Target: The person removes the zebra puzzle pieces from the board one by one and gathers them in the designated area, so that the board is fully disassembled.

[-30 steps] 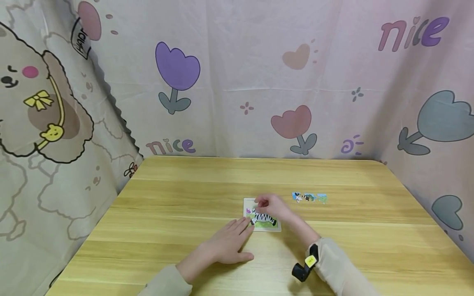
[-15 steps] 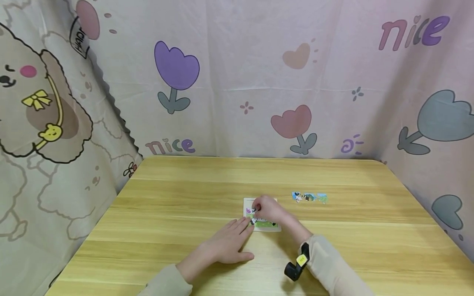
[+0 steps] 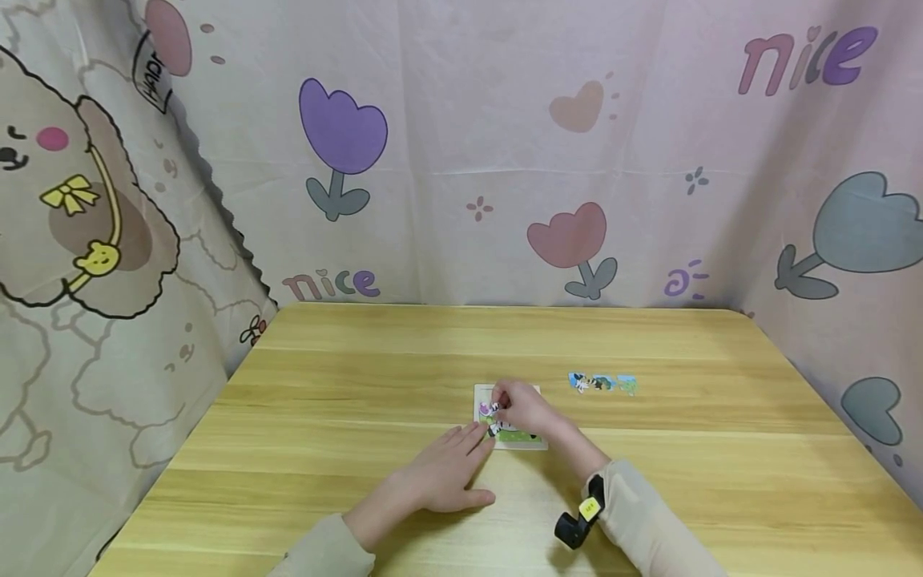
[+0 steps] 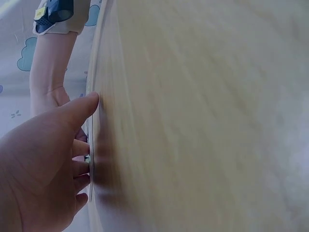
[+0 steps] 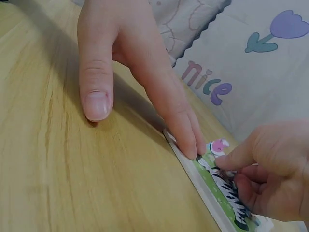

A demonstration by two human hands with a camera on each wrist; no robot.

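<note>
A small jigsaw board [image 3: 519,442] with a zebra picture and a pale frame lies on the table. My left hand [image 3: 450,473] rests on its near left corner, fingers straight and thumb spread; the left wrist view shows this hand [image 4: 43,164] from the side. Over the board's upper part is my right hand [image 3: 526,407]. In the right wrist view its thumb and forefinger [image 5: 236,157] pinch a small puzzle piece [image 5: 229,172] at the zebra's head end, mostly hidden by the fingers. The zebra's striped body [image 5: 227,190] shows beside them.
Several loose puzzle pieces [image 3: 602,383] lie in a row beyond the board to the right. The wooden table [image 3: 324,385] reaches back to a printed curtain [image 3: 461,160]. A black wrist camera [image 3: 573,529] hangs from the right sleeve.
My right hand has shifted slightly left and lower over the board, its fingers now at the zebra's head end and covering more of its body. The left hand has stayed in place.
</note>
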